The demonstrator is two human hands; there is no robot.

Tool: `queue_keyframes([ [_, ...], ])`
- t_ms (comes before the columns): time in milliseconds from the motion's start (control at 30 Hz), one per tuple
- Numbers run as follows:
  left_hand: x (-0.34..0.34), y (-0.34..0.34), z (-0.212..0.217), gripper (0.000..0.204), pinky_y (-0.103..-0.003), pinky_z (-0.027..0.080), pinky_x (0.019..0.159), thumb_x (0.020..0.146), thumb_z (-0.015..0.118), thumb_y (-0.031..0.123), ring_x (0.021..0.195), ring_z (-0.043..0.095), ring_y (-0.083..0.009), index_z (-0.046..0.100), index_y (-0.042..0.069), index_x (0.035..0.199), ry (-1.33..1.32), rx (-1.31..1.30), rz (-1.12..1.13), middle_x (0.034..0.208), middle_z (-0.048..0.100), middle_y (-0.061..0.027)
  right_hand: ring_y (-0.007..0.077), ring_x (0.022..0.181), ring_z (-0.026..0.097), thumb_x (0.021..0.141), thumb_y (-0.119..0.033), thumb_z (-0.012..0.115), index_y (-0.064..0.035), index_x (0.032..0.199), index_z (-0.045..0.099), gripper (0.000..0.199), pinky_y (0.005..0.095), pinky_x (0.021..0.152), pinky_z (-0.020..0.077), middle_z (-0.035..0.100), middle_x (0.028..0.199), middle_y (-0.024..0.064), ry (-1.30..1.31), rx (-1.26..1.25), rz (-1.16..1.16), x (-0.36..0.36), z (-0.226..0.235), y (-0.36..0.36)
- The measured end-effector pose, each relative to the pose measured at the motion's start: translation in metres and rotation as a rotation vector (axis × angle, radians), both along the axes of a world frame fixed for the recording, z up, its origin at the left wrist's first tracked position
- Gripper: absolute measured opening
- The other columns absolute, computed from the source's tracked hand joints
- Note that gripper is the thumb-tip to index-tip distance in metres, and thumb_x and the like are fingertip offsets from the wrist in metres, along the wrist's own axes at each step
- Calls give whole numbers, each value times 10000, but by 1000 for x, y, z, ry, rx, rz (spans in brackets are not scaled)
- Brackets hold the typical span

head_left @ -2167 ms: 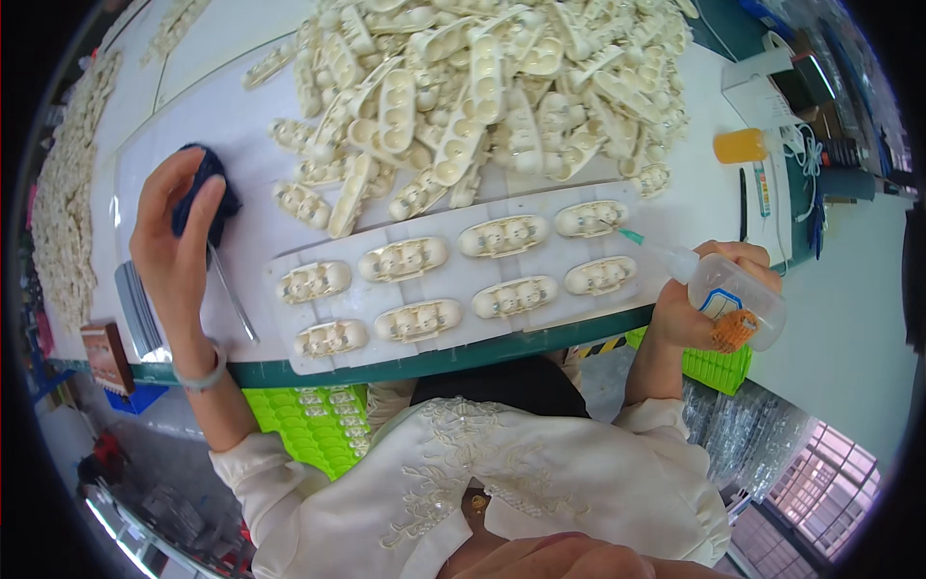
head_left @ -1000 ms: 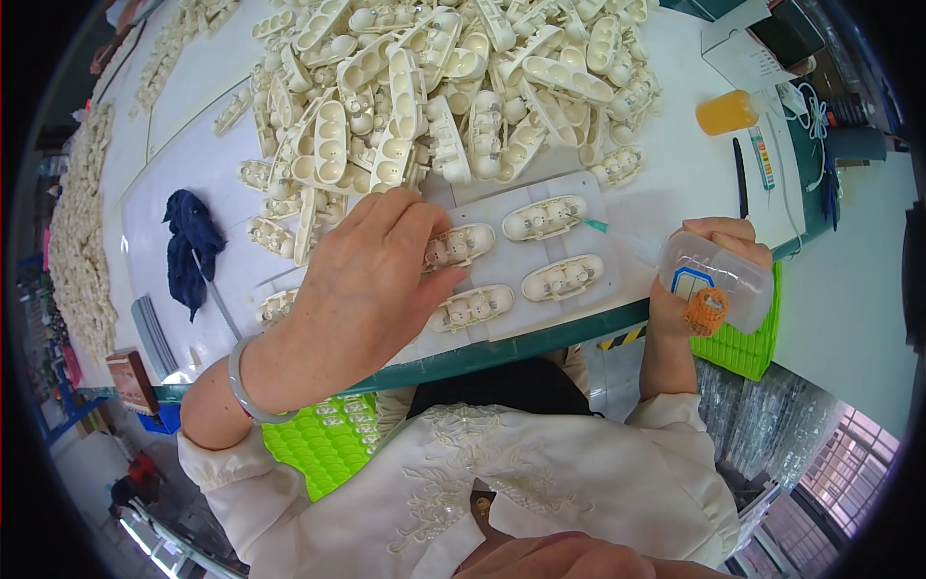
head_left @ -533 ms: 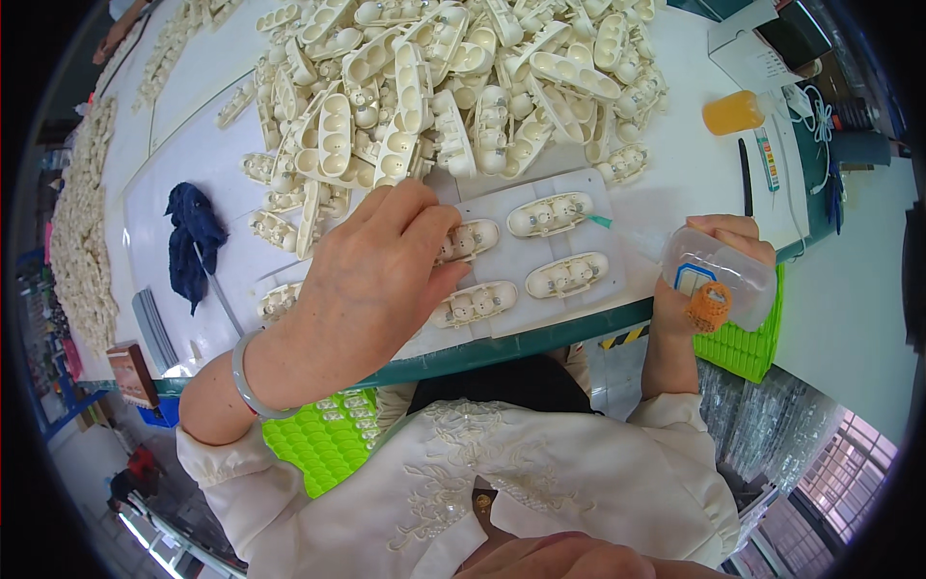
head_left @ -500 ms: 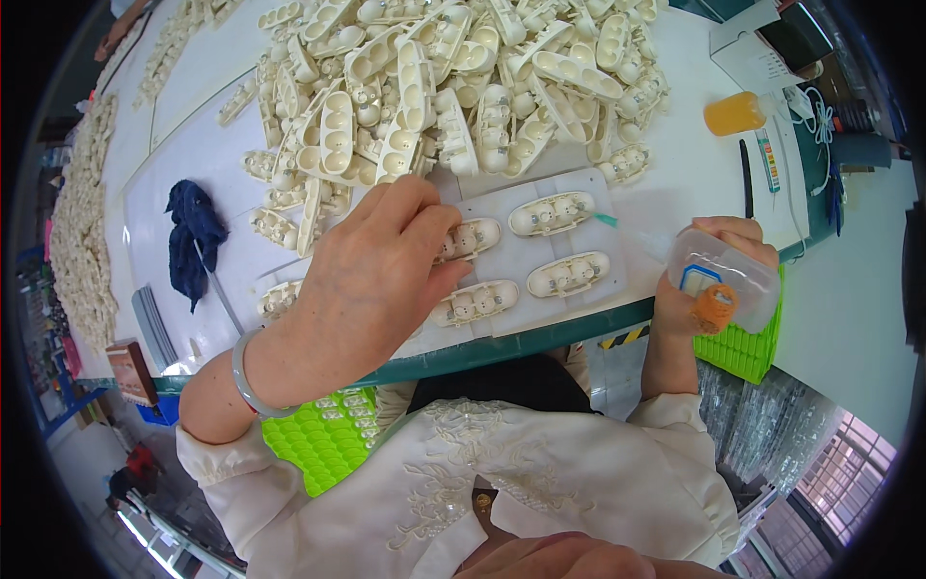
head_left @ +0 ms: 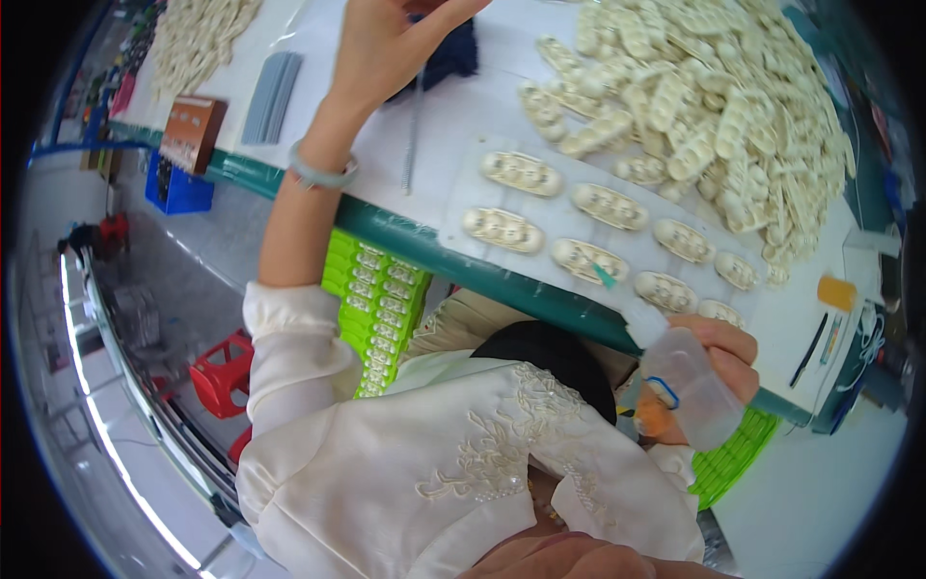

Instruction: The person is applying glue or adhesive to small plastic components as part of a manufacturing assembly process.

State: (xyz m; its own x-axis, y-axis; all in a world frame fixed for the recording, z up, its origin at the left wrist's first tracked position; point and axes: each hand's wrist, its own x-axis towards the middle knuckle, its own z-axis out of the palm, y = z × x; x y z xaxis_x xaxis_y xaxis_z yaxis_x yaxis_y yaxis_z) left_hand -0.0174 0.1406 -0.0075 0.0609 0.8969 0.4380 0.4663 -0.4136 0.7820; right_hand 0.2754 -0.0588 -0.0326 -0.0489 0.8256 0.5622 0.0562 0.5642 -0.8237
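My right hand (head_left: 728,357) is wrapped round a translucent squeeze bottle (head_left: 696,391) with a white cap and a thin green nozzle; an orange wrap shows on one finger. The bottle's tip lies over a cream oval plastic part (head_left: 590,260), one of several set in rows on a pale flat board (head_left: 463,188); I cannot tell whether it touches. At the upper edge my left hand (head_left: 391,43) is raised over the table beside a dark blue cloth (head_left: 449,53). Its thumb stretches out, apart from the fingers, which the frame's edge partly cuts off. Nothing shows in it.
A large heap of cream parts (head_left: 694,106) covers the table's far right. Grey strips (head_left: 273,98) and a brown box (head_left: 193,133) stand at left. Below the green table edge (head_left: 386,224) is a bright green tray (head_left: 338,280) holding parts. An orange bottle (head_left: 835,291) stands at right.
My left hand has left the parts on the board and gone left toward the blue cloth. My right hand has brought the bottle over the board, nozzle down. The view has swung leftward.
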Motion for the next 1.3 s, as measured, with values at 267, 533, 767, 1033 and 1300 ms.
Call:
queue_keyframes([
  [267, -19, 5, -17, 124, -255, 491, 555, 835, 698, 97, 593, 609, -146, 671, -20, 865, 122, 165, -80, 729, 660, -106, 295, 745, 623, 844, -5, 640, -17, 1050, 474, 266, 358, 635, 575, 540, 949, 224, -183, 64, -5, -41, -8, 21],
  [533, -23, 0, -15, 116, -284, 511, 579, 819, 694, 91, 631, 646, -212, 673, -16, 857, 125, 253, -133, 763, 662, -127, 323, 982, 614, 813, -30, 680, 8, 1102, 528, 328, 393, 866, 524, 554, 1093, 247, -79, -62, 131, -32, -12, 20],
  [767, -24, 0, -15, 117, -288, 510, 581, 817, 693, 91, 629, 642, -219, 673, -14, 865, 150, 241, -127, 760, 658, -135, 315, 910, 629, 823, -24, 667, 15, 1089, 529, 302, 360, 811, 540, 559, 1074, 256, -156, -57, 82, -36, -12, 20],
  [1033, -24, -2, -14, 117, -270, 510, 579, 828, 692, 94, 634, 642, -195, 672, -17, 860, 154, 235, -102, 769, 664, -124, 341, 883, 621, 830, -20, 648, 18, 1079, 532, 277, 393, 756, 544, 530, 1050, 243, 38, 26, 13, -27, -16, 14],
  [1300, -21, -3, -13, 118, -270, 511, 582, 826, 694, 89, 632, 639, -190, 673, -21, 865, 195, 197, -103, 773, 664, -126, 332, 917, 625, 824, -30, 664, 14, 1039, 541, 252, 401, 813, 537, 556, 1028, 224, -38, -43, -30, -29, -20, 13],
])
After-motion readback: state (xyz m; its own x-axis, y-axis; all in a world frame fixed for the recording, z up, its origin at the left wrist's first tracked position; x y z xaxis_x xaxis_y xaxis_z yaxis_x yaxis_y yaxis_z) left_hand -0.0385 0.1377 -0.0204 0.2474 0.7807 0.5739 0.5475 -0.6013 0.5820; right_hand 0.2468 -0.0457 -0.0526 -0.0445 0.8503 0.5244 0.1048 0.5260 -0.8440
